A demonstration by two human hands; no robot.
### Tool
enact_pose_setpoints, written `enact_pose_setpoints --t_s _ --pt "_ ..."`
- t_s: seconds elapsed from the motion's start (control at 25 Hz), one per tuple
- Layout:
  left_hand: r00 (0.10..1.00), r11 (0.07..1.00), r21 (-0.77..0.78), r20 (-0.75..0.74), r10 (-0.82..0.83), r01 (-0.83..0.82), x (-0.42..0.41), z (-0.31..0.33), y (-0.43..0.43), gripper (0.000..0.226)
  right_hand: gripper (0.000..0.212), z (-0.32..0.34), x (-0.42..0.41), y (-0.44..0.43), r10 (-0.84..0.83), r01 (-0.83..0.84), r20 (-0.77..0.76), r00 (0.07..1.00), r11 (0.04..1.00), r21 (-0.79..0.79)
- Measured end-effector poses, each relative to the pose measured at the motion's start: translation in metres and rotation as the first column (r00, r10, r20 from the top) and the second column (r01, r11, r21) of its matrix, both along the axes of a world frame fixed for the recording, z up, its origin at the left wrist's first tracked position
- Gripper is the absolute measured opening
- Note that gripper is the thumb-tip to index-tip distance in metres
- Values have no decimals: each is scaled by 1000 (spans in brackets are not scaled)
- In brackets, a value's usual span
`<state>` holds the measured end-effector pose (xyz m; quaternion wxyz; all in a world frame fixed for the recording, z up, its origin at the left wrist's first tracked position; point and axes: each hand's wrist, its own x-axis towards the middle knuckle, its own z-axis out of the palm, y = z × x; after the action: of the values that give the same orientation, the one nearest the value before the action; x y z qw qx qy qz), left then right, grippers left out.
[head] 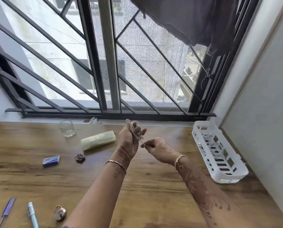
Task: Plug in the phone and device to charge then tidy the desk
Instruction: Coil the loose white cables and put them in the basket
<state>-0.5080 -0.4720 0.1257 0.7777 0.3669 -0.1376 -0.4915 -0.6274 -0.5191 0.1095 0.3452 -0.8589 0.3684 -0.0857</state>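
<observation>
Left hand (128, 139) curls round the looped white cable (135, 130), right hand (158, 148) pinches its loose end just beside, basket (227, 176) well off rightward, nearer right hand.

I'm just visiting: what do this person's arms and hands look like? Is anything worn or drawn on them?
Both forearms are bare; no sleeves show. Reddish-brown henna-style patterns mark the left hand and right hand and run up the forearms. Each wrist wears one thin gold-coloured bangle, the left bangle and the right bangle. I cannot make out any rings.
</observation>
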Motion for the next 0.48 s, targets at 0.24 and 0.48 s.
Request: enact_pose_setpoints --t_s 0.24,0.48 --pt "950 988 156 309 -45 -4 4 -13 -4 34 22 14 -2 2 141 -159 -141 980 979 -126" --pt "645 899 432 666 -374 75 8 -19 10 53 13 32 -8 -3 159 -157 -7 987 963 -221"
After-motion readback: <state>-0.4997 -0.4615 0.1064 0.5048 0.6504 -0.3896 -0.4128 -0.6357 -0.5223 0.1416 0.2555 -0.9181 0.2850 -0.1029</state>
